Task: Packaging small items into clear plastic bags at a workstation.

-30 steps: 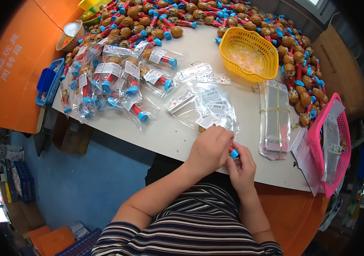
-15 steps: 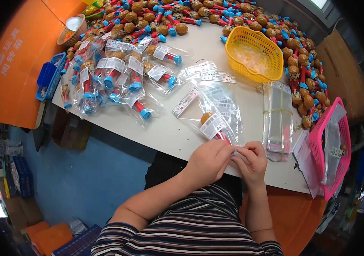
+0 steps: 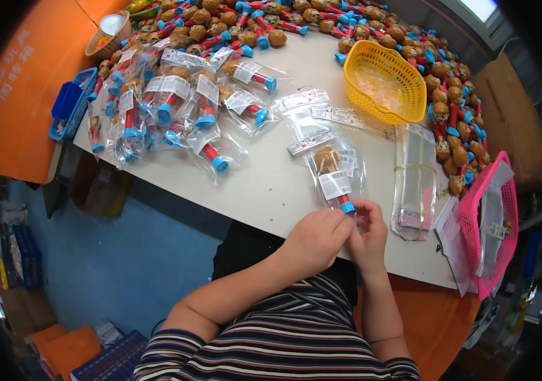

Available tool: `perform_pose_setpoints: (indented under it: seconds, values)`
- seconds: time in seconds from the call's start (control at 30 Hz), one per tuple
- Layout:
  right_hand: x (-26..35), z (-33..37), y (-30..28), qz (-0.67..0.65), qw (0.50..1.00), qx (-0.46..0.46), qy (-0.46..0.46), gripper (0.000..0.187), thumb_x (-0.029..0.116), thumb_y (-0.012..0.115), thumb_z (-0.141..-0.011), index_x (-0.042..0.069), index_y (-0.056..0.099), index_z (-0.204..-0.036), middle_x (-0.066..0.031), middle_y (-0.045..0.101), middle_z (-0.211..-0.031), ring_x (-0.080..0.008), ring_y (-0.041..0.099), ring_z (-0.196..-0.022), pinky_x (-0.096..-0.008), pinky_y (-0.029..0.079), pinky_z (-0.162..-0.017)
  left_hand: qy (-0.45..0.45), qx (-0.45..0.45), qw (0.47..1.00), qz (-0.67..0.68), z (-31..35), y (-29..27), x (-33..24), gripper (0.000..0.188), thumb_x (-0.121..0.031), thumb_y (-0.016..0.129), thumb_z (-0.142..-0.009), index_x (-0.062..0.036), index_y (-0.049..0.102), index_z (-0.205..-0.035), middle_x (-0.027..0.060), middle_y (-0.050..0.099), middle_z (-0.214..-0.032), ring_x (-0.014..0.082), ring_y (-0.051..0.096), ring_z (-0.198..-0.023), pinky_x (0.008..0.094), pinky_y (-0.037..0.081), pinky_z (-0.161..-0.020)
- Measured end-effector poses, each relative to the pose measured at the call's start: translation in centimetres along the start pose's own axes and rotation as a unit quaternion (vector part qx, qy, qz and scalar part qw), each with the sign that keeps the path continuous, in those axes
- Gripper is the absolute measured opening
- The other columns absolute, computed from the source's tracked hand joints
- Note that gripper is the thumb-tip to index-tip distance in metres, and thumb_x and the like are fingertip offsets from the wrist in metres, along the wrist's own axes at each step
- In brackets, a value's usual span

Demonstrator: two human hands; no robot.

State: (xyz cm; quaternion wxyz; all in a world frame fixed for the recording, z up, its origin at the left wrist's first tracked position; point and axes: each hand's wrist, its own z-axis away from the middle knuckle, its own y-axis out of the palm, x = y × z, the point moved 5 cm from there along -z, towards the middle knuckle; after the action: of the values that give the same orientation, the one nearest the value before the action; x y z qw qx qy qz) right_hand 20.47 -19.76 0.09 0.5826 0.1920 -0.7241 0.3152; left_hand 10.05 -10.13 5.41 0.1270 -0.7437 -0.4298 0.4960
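Observation:
A clear plastic bag [image 3: 358, 183] lies near the table's front edge. Inside it is a toy [image 3: 327, 159] with a round brown head, red stem and blue foot, pointing away from me; a white label [image 3: 334, 185] covers part of the stem. At the bag's near end, just below the blue foot, my left hand [image 3: 319, 239] and my right hand [image 3: 370, 236] meet with fingers closed in a pinch on the plastic. Their fingertips are partly hidden. Beyond this bag, flat clear bags [image 3: 309, 124] with printed strips lie overlapping.
Several bagged toys [image 3: 169, 105] are heaped at the left. Loose toys [image 3: 455, 120] line the far and right sides. A yellow basket [image 3: 420, 95], a banded bundle of clear bags [image 3: 410, 190] and a pink basket [image 3: 496, 254] stand rightward; a blue basket [image 3: 80, 114] is far left.
The bagged toy has turned from tilted to nearly straight, and its brown head and blue foot now show more. Both hands stay together at the bag's near end. The view has shifted slightly.

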Motion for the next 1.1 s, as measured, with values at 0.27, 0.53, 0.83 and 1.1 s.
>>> perform_pose_setpoints:
  seconds: [0.27, 0.53, 0.83, 1.1]
  values:
    - [2.2, 1.6, -1.0, 0.129, 0.986, 0.002, 0.102, 0.021, 0.002, 0.067, -0.089, -0.003, 0.061, -0.108, -0.0091, 0.069, -0.088, -0.0106, 0.065, -0.074, -0.0229, 0.053, -0.067, -0.044, -0.031, 0.999, -0.011, 0.9, -1.5, 0.8, 0.019, -0.002, 0.068, -0.074, -0.0019, 0.06, -0.091, 0.0126, 0.057, -0.081, 0.0311, 0.057, -0.074, 0.0397, 0.047, -0.066]
    - [1.7, 2.3, -1.2, -0.136, 0.96, 0.003, 0.243, 0.014, 0.001, 0.062, -0.092, -0.004, 0.058, -0.104, -0.0098, 0.068, -0.085, -0.0116, 0.066, -0.07, -0.0222, 0.055, -0.062, -0.018, -0.078, 0.997, -0.014, 1.3, -1.4, -0.3, 0.018, -0.005, 0.073, -0.072, -0.0041, 0.063, -0.087, 0.0068, 0.058, -0.084, 0.0268, 0.059, -0.078, 0.0368, 0.046, -0.068]
    - [2.2, 2.7, -1.4, -0.115, 0.964, 0.011, 0.238, 0.015, 0.003, 0.062, -0.093, -0.003, 0.057, -0.105, -0.0083, 0.068, -0.077, -0.0112, 0.067, -0.066, -0.0217, 0.055, -0.058, -0.026, -0.039, 0.999, -0.019, 2.5, 0.8, -1.3, 0.016, -0.009, 0.073, -0.075, -0.0046, 0.065, -0.088, 0.0058, 0.059, -0.084, 0.0252, 0.058, -0.079, 0.0364, 0.046, -0.07]
    - [2.6, 2.7, -0.9, -0.155, 0.953, 0.001, 0.262, 0.014, 0.0, 0.06, -0.092, -0.003, 0.056, -0.106, -0.0097, 0.069, -0.08, -0.0112, 0.066, -0.069, -0.021, 0.055, -0.062, -0.009, -0.043, 0.998, -0.046, 2.3, 1.5, -1.3, 0.013, -0.006, 0.065, -0.073, -0.0024, 0.06, -0.085, 0.0088, 0.054, -0.08, 0.0257, 0.055, -0.079, 0.0368, 0.045, -0.068]
